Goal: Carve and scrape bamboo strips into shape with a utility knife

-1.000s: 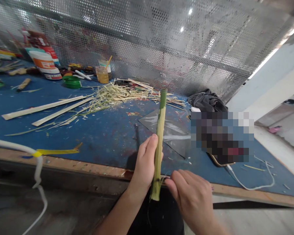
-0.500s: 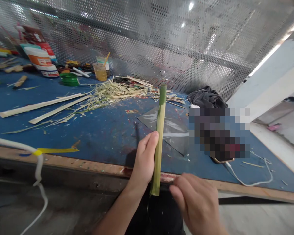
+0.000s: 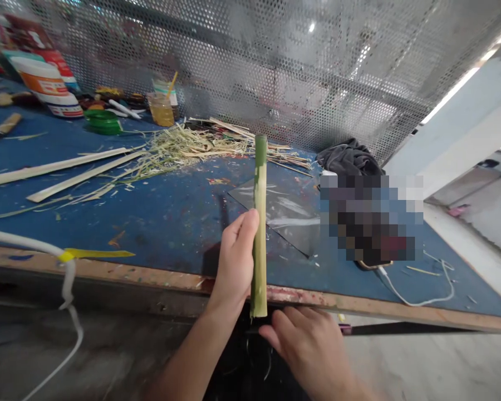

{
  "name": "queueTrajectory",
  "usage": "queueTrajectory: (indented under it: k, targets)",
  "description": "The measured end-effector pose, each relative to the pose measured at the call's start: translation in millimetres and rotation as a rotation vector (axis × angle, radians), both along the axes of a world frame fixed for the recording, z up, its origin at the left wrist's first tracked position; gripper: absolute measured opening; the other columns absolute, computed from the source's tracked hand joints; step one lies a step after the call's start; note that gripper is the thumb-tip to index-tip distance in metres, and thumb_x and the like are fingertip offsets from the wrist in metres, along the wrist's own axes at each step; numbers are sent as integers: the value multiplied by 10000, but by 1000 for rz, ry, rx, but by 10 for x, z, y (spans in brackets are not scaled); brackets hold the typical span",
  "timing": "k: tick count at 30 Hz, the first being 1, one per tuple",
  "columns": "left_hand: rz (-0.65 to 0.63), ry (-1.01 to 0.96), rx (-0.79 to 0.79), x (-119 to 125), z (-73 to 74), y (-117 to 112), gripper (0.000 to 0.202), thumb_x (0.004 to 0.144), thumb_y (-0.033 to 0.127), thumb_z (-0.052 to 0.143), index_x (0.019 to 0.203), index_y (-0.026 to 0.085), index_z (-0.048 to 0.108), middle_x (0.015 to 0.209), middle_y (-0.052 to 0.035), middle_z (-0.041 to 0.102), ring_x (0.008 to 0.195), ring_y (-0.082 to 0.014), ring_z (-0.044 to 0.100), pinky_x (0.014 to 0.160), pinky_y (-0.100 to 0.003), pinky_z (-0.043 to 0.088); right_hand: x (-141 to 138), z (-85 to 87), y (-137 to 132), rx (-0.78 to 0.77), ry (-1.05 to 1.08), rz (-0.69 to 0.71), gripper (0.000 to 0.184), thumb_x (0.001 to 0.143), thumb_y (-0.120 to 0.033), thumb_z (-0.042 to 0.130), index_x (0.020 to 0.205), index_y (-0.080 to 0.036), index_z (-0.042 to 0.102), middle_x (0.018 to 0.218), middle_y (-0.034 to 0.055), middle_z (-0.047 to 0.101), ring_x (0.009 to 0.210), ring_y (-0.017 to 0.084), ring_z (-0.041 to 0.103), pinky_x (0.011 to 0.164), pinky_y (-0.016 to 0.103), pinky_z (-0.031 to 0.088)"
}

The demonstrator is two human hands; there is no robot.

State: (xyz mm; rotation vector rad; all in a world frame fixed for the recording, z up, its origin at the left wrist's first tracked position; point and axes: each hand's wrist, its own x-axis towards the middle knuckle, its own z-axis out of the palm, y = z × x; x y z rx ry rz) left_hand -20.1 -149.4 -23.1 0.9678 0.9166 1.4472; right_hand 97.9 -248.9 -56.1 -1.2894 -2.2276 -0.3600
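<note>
My left hand [image 3: 237,262] is closed around a bamboo strip [image 3: 260,239], held upright over the table's front edge. Green skin covers the strip's top end; below that it is pale and scraped, and its lower end looks frayed. Just right of and below that end, my right hand [image 3: 307,342] is wrapped around a knife [image 3: 346,329]. Only the pinkish end of its handle shows clearly past my fingers, with a dark, thin part dimly visible left of my thumb. Dark clothing lies beneath both hands, with a few thin shavings on it.
Bamboo shavings [image 3: 183,146] are heaped at the back of the blue table [image 3: 171,223]. Two pale strips [image 3: 86,175] lie left, near paint tubs [image 3: 45,83] and a jar [image 3: 161,109]. A dark sheet [image 3: 288,214], a cloth [image 3: 350,159] and a white cable [image 3: 404,298] lie right.
My right hand has moved left and in under the strip's lower end, and the pinkish handle end now shows. The strip stands straighter. The view has shifted slightly.
</note>
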Motion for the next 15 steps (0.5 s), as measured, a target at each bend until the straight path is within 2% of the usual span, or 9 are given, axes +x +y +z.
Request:
queueTrajectory:
  k: [2,5,9,11,15]
  targets:
    - [-7,22,18,-3,0,0,386,895,455,483,638,192,363,553,64,282,447,-67,275,409,-185,255,22,28,-37,-2,69,12,476,988,-412,333,566,-203,405,480,-39,437,434,102,387,484,295,185]
    - [-24,92,63,3,-7,-19,388,902,433,469,624,190,352,551,59,298,462,-68,304,421,-182,270,96,195,3,-18,143,28,465,995,-382,325,577,-197,406,502,-37,430,443,90,384,487,279,207]
    - [-70,195,119,3,-5,-39,407,905,387,467,585,177,328,538,62,281,453,-57,248,406,-174,233,148,351,185,30,39,-63,442,987,-364,366,584,-195,431,496,-35,426,437,96,384,478,289,191]
    - [-80,205,119,-6,1,-35,407,902,382,473,581,176,331,528,64,284,443,-54,240,393,-173,221,125,312,234,33,-5,-70,447,986,-378,360,584,-198,437,490,-34,434,434,101,389,476,297,184]
    - [-48,125,59,-18,-5,-15,396,902,425,465,605,187,355,503,67,323,414,-56,303,370,-169,239,55,112,109,-14,-47,75,468,987,-405,333,580,-203,443,495,-30,476,446,111,418,486,301,200]
